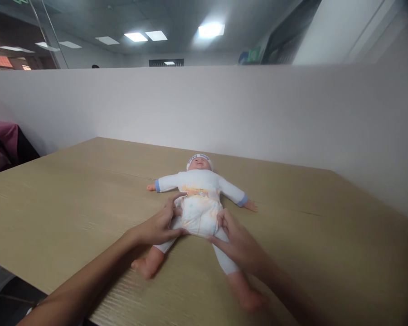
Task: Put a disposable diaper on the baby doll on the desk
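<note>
A baby doll [200, 179] lies on its back on the wooden table [88, 190], arms spread and legs apart towards me. It wears a white suit with blue cuffs and a white headband with lettering. Around its hips is a pale printed diaper [200, 215]. My left hand [166, 219] grips the diaper's left side, thumb at the lower edge and index finger reaching up to the waist. On the other side, my right hand [233, 235] has its fingers curled at the diaper's edge, with the thumb near the crotch. The fingertips' exact hold is partly hidden.
A white low wall [204, 108] runs behind the table, with glass above it. At the far left, pink cloth [3, 133] and a dark item stand beyond the table's edge. Dark shapes show below the near left edge.
</note>
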Demonstrator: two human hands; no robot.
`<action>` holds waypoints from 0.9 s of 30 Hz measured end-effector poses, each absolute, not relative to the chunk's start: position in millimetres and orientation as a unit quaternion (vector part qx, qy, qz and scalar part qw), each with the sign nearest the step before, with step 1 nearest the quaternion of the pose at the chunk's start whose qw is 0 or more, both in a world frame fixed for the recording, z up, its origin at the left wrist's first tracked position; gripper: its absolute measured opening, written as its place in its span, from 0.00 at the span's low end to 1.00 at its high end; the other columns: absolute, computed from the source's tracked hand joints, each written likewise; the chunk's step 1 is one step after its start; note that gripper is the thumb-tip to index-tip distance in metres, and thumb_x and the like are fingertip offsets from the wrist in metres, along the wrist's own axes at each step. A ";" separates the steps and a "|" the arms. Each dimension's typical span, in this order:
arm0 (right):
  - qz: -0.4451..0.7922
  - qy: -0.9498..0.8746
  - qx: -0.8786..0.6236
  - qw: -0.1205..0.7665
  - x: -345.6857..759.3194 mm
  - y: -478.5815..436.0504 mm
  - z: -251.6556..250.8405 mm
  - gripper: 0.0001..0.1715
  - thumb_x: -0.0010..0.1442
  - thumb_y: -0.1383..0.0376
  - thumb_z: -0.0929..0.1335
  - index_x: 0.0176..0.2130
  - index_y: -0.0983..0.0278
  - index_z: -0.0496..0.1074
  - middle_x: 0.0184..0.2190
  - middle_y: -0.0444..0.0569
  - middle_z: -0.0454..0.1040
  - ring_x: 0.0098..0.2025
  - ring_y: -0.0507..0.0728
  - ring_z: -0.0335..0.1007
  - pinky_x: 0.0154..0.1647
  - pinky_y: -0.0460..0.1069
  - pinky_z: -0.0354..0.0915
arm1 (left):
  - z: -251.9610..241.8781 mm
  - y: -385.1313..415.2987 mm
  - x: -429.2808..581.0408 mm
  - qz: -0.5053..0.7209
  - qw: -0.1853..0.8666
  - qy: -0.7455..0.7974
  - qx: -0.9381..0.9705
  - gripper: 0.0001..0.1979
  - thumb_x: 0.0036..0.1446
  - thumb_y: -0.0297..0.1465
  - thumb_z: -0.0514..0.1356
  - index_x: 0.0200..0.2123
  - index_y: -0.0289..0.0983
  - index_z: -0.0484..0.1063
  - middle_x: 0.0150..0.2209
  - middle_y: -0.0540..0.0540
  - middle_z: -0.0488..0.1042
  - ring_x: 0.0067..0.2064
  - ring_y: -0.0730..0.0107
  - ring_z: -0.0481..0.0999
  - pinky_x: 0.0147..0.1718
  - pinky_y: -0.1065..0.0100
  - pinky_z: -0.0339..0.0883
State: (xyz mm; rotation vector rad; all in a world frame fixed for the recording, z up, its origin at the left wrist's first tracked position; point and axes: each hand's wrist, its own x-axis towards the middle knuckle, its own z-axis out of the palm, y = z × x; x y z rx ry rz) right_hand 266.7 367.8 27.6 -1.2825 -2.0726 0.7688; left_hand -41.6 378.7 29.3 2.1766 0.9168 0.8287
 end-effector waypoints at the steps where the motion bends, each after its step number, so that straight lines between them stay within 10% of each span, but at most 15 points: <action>1: 0.295 -0.774 -0.478 0.292 267.1 367.7 27.2 0.19 0.65 0.57 0.73 0.42 0.56 0.58 0.39 0.42 0.72 0.41 0.59 0.71 0.42 0.52 0.63 | 27.7 379.1 -42.2 0.314 0.313 0.351 0.825 0.53 0.67 0.39 0.70 0.81 0.46 0.38 0.80 0.32 0.48 0.76 0.41 0.63 0.73 0.43 0.62; 7: 0.348 -0.749 -0.469 0.312 265.1 365.3 24.5 0.21 0.65 0.56 0.74 0.42 0.55 0.57 0.34 0.39 0.69 0.37 0.58 0.69 0.39 0.51 0.64 | 26.7 376.8 -39.0 0.332 0.327 0.358 0.809 0.52 0.66 0.39 0.71 0.80 0.45 0.42 0.79 0.32 0.51 0.77 0.41 0.60 0.75 0.43 0.60; 13: 0.378 -0.720 -0.466 0.349 261.6 360.7 24.8 0.23 0.63 0.56 0.74 0.42 0.55 0.56 0.35 0.39 0.72 0.38 0.57 0.72 0.42 0.51 0.65 | 24.0 372.4 -34.2 0.343 0.442 0.374 0.740 0.45 0.65 0.36 0.72 0.73 0.43 0.46 0.61 0.38 0.78 0.66 0.51 0.76 0.72 0.45 0.63; 27: 0.378 -0.638 -0.549 0.386 250.4 339.6 29.5 0.28 0.59 0.50 0.75 0.50 0.56 0.62 0.47 0.49 0.84 0.49 0.64 0.81 0.50 0.57 0.71 | 30.8 357.7 -17.3 0.386 0.464 0.480 0.636 0.26 0.55 0.38 0.77 0.51 0.39 0.70 0.46 0.46 0.80 0.49 0.57 0.81 0.51 0.59 0.72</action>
